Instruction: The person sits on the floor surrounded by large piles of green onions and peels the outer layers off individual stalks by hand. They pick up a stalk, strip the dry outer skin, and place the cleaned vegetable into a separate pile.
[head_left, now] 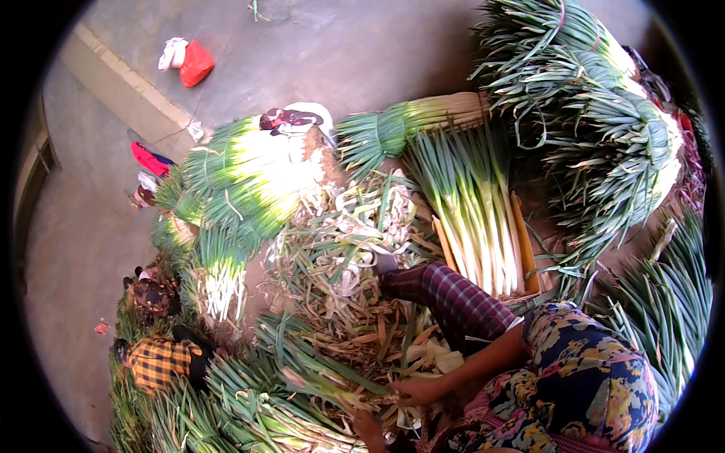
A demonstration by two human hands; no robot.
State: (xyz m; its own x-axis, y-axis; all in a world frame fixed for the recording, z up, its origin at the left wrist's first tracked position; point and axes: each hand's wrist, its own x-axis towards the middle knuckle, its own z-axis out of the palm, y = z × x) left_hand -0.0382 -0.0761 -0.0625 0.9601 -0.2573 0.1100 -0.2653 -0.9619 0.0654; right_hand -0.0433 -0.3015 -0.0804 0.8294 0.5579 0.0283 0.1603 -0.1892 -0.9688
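Near the bottom centre, my right hand [418, 390] has its fingers closed on the brownish root end of a green onion stalk [380, 400]. Just below and to its left, my left hand [368, 426] grips the stalks, whose leaves point up and left and look blurred. Under and beside the hands lies a pile of untrimmed green onions [283, 419]. A heap of peeled leaves and dry husks [351, 255] spreads beyond the hands. Past my plaid-covered leg, cleaned long green onions [481, 232] lie in a tray with yellowish side boards [524, 249].
Tied green onion bundles [255, 170] lie beyond the heap; larger ones [612, 130] are stacked at upper right. More onions [668, 306] lie at right. A person in a checked shirt [161, 362] and another person [153, 297] are at left. A red bag [196, 63] lies on the concrete floor.
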